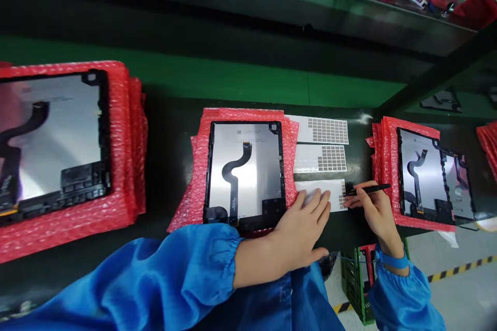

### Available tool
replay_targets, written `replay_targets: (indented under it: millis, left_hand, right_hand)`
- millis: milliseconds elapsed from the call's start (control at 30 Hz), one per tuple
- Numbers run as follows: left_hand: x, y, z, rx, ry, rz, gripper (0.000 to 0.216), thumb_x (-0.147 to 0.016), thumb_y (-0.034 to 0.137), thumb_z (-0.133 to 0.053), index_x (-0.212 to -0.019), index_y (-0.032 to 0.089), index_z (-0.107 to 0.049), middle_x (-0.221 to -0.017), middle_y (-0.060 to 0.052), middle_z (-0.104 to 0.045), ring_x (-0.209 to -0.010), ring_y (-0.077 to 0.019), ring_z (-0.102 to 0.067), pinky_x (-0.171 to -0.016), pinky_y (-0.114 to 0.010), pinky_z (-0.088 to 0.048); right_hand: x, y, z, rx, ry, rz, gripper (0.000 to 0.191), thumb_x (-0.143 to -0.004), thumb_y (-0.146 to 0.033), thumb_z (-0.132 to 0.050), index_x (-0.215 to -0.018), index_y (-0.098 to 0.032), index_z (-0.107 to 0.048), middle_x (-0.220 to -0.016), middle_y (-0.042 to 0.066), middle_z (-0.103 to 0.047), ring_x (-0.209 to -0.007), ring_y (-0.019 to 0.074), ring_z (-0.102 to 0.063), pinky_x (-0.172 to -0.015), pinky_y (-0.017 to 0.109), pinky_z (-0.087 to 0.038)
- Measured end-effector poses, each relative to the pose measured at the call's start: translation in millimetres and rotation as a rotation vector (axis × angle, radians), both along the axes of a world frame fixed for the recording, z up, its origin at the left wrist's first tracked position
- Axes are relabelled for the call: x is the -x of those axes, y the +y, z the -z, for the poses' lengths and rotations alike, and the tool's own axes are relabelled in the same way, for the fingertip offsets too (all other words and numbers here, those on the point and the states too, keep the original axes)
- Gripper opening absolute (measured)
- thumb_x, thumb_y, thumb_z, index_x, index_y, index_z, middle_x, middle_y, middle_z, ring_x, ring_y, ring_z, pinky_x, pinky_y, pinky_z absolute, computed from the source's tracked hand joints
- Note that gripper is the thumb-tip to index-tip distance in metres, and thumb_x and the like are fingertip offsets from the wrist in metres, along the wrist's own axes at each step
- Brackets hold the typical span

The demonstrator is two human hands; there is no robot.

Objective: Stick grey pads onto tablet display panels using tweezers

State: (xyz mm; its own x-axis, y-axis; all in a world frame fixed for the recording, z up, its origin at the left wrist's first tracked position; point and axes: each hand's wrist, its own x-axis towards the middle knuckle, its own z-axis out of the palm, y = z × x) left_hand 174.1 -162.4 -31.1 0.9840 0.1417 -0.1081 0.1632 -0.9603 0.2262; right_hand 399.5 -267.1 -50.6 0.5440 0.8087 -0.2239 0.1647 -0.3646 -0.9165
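My left hand lies flat with fingers spread, the fingertips resting on the lowest white sticker sheet. In my right hand is a pair of thin black tweezers, gripped with the tip over the small stickers at that sheet's right edge. Left of the sheets lies a display panel, silver back up, with a black frame and a curved black flex cable. Red bubble-wrap bags are stacked under it. My left forearm crosses just below the panel's lower edge.
Two more sticker sheets lie above. Another panel on red bubble wrap stands at left, and one at right. A green crate stands on the floor below the dark bench. A shelf runs across the back.
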Motion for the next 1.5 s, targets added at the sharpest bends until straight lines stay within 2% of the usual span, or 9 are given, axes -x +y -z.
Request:
replay_targets:
  millis: [100, 400, 767, 1000, 1200, 1267, 1367, 1433, 1500]
  left_hand:
    - [1, 0, 3.7, -0.007, 0.022, -0.004, 0.096, -0.095, 0.074, -0.055, -0.16, 0.003, -0.047, -0.172, -0.023, -0.034, -0.155, -0.0412, -0.037, -0.12, -0.059, -0.038]
    - [0, 4, 0.3, 0.004, 0.045, 0.001, 0.098, -0.093, 0.073, -0.059, -0.161, 0.004, -0.045, -0.174, -0.022, -0.032, -0.156, -0.041, -0.036, -0.121, -0.059, -0.038]
    - [-1, 6, 2.8, 0.021, 0.08, 0.022, 0.096, -0.094, 0.074, -0.056, -0.162, 0.007, -0.044, -0.175, -0.022, -0.028, -0.157, -0.0411, -0.033, -0.121, -0.059, -0.033]
    - [-3, 7, 5.5, 0.03, 0.076, 0.032, 0.099, -0.092, 0.074, -0.058, -0.161, 0.005, -0.044, -0.175, -0.023, -0.027, -0.156, -0.0413, -0.034, -0.121, -0.06, -0.033]
    - [-6, 4, 6.4, 0.03, -0.033, -0.001, 0.095, -0.093, 0.075, -0.056, -0.155, 0.002, -0.052, -0.17, -0.025, -0.038, -0.15, -0.0437, -0.041, -0.118, -0.06, -0.036]
    - [1, 5, -3.7, 0.023, -0.136, -0.009, 0.09, -0.095, 0.072, -0.057, -0.149, 0.001, -0.057, -0.163, -0.026, -0.048, -0.145, -0.0432, -0.047, -0.117, -0.056, -0.038]
    - [26, 9, -27.5, 0.066, -0.28, -0.038, 0.067, -0.097, 0.065, -0.058, -0.126, 0.006, -0.069, -0.129, -0.019, -0.071, -0.122, -0.0351, -0.063, -0.106, -0.046, -0.046]
    - [47, 16, -41.4, 0.108, -0.343, -0.129, 0.051, -0.1, 0.061, -0.055, -0.108, 0.014, -0.071, -0.106, -0.011, -0.074, -0.105, -0.03, -0.068, -0.096, -0.042, -0.05]
    - [67, 29, -47.7, 0.109, -0.342, -0.255, 0.044, -0.1, 0.058, -0.054, -0.099, 0.017, -0.07, -0.094, -0.008, -0.073, -0.093, -0.0284, -0.069, -0.088, -0.041, -0.051]
  right_hand:
    - [0, 0, -0.3, 0.008, -0.003, -0.012, 0.036, -0.099, -0.058, -0.07, -0.104, -0.023, -0.065, -0.073, 0.003, -0.077, -0.067, 0.0249, -0.079, -0.064, 0.037, -0.068]
    - [-2, 1, -1.6, 0.034, 0.032, -0.032, 0.037, -0.099, -0.058, -0.07, -0.106, -0.022, -0.064, -0.077, 0.004, -0.079, -0.069, 0.0232, -0.08, -0.064, 0.034, -0.069]
    - [-5, 2, -2.4, 0.04, 0.075, -0.039, 0.038, -0.098, -0.058, -0.072, -0.105, -0.021, -0.066, -0.079, 0.005, -0.079, -0.069, 0.0225, -0.08, -0.064, 0.034, -0.069]
    - [-7, -1, -5.5, -0.04, 0.188, 0.029, 0.038, -0.093, -0.057, -0.078, -0.101, -0.021, -0.068, -0.077, 0.006, -0.08, -0.064, 0.0243, -0.08, -0.06, 0.035, -0.068]
    - [-4, 5, -21.0, -0.142, 0.22, 0.064, 0.028, -0.094, -0.049, -0.078, -0.101, -0.023, -0.069, -0.078, 0.006, -0.082, -0.062, 0.0264, -0.08, -0.06, 0.037, -0.068]
    - [4, 16, -27.5, -0.175, 0.225, 0.042, 0.026, -0.095, -0.047, -0.077, -0.102, -0.023, -0.07, -0.079, 0.006, -0.082, -0.062, 0.0265, -0.08, -0.059, 0.037, -0.068]
    - [27, 45, -36.3, -0.228, 0.226, -0.005, 0.023, -0.098, -0.045, -0.075, -0.104, -0.023, -0.069, -0.082, 0.007, -0.083, -0.066, 0.0257, -0.082, -0.064, 0.037, -0.069]
    - [50, 73, -41.1, -0.255, 0.233, -0.045, 0.022, -0.1, -0.044, -0.074, -0.105, -0.023, -0.068, -0.082, 0.006, -0.083, -0.066, 0.025, -0.082, -0.064, 0.037, -0.069]
    - [76, 103, -45.2, -0.273, 0.256, -0.1, 0.023, -0.1, -0.044, -0.073, -0.104, -0.023, -0.068, -0.081, 0.006, -0.083, -0.065, 0.0242, -0.082, -0.063, 0.035, -0.069]
